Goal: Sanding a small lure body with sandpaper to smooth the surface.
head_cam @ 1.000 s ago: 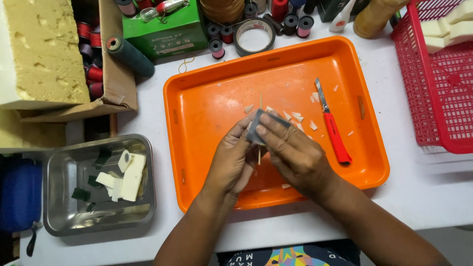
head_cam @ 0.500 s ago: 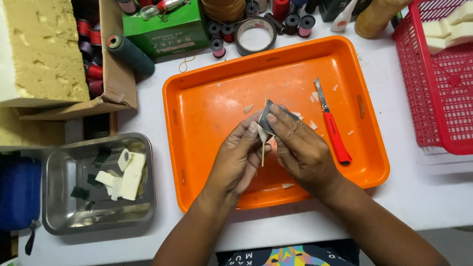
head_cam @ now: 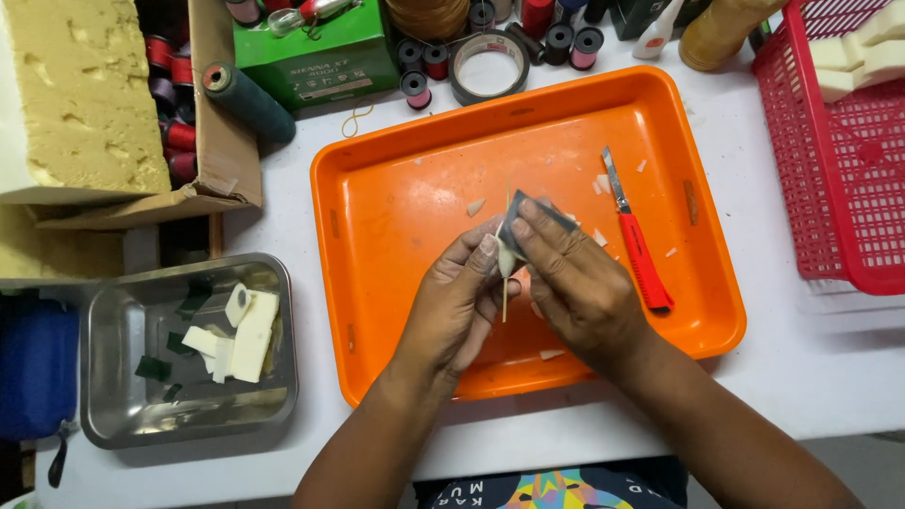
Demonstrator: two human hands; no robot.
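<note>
— How do the hands sit? — The left hand (head_cam: 452, 306) pinches a thin stick (head_cam: 505, 283) carrying a pale foam piece (head_cam: 507, 256); the right hand (head_cam: 575, 283) presses a dark sheet (head_cam: 533, 215) against it, seemingly for smoothing.
— And beyond? — Over the orange tray (head_cam: 396, 198); a red-handled knife (head_cam: 636, 245) lies alongside.

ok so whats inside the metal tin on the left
The metal tin holds several pale foam pieces piled near its middle and a few small dark green scraps around them. Anything beneath the pale pile is covered and can't be seen.
</note>
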